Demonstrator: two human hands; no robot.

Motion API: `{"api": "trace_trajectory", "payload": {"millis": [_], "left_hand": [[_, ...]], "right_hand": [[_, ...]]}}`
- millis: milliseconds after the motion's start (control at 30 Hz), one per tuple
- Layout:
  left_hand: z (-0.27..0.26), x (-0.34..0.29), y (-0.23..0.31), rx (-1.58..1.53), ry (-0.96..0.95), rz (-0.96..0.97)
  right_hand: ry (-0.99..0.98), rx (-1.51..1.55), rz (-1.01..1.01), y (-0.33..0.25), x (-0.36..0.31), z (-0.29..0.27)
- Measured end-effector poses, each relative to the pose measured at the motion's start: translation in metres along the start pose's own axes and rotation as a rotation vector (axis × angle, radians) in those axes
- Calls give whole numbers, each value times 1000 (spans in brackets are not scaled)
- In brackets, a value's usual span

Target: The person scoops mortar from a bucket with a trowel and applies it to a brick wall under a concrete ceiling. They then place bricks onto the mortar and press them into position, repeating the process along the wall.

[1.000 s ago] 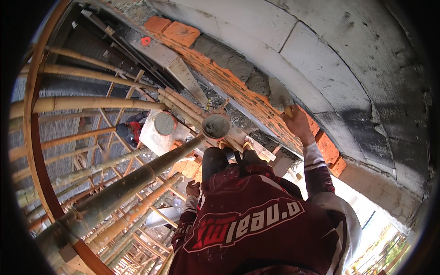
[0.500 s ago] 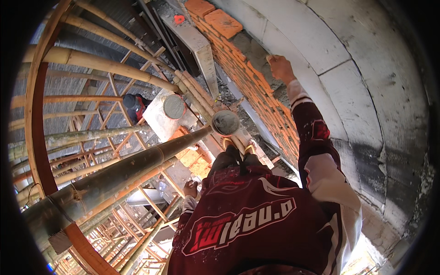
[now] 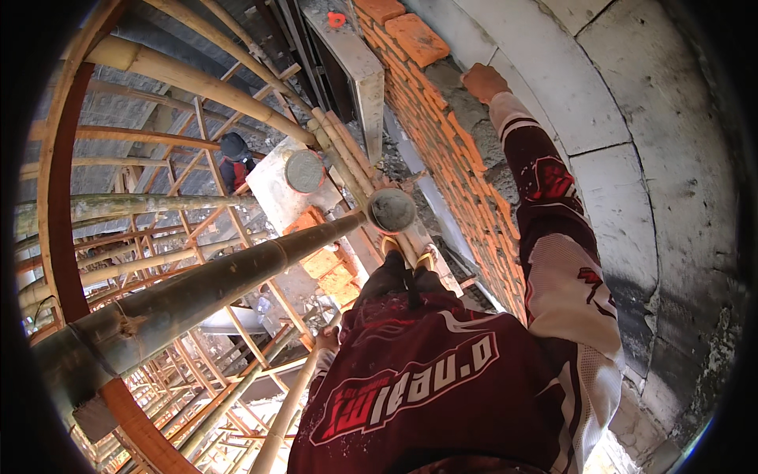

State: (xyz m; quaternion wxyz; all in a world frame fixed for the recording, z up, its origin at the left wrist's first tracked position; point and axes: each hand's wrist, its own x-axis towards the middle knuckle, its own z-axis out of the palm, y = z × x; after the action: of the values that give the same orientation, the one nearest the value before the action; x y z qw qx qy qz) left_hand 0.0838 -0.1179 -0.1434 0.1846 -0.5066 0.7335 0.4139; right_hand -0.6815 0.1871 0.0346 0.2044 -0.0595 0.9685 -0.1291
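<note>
My right hand [image 3: 485, 83] is stretched far forward, closed, close over the grey mortar [image 3: 458, 103] along the top of the orange brick wall [image 3: 442, 146]. Whatever its fingers hold is hidden. Beside it rises a wall of large grey blocks [image 3: 580, 118]. Low on the left, my left hand [image 3: 327, 340] is curled at a bamboo pole [image 3: 280, 415] and appears to grip it; my sleeve covers part of it. Ahead of my feet stands a round bucket of grey mortar [image 3: 392, 210], out of reach of both hands.
A thick dark bamboo pole [image 3: 237, 276] slants across the left. A second mortar container [image 3: 305, 171] sits on a pale board [image 3: 272, 186]. Loose orange bricks [image 3: 328, 265] lie below it. Another person [image 3: 234, 158] is beyond the timber framing. A concrete ledge [image 3: 359, 67] juts out ahead.
My right hand has moved farther forward along the top of the brick wall. My left hand has dropped slightly, and the bamboo pole beside it has come into sight. The view has shifted.
</note>
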Motion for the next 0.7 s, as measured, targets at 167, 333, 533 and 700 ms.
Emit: {"api": "trace_trajectory", "payload": {"millis": [167,333,533,700], "left_hand": [[2,25,24,33,24,-100],[15,62,9,78,89,37],[25,88,-3,-62,43,57],[25,73,4,19,-45,24]], "right_hand": [[-118,-141,8,14,-41,-27],[-148,-127,16,42,-80,-26],[-177,-104,19,71,-110,-25],[-188,-109,24,99,-135,-20]]}}
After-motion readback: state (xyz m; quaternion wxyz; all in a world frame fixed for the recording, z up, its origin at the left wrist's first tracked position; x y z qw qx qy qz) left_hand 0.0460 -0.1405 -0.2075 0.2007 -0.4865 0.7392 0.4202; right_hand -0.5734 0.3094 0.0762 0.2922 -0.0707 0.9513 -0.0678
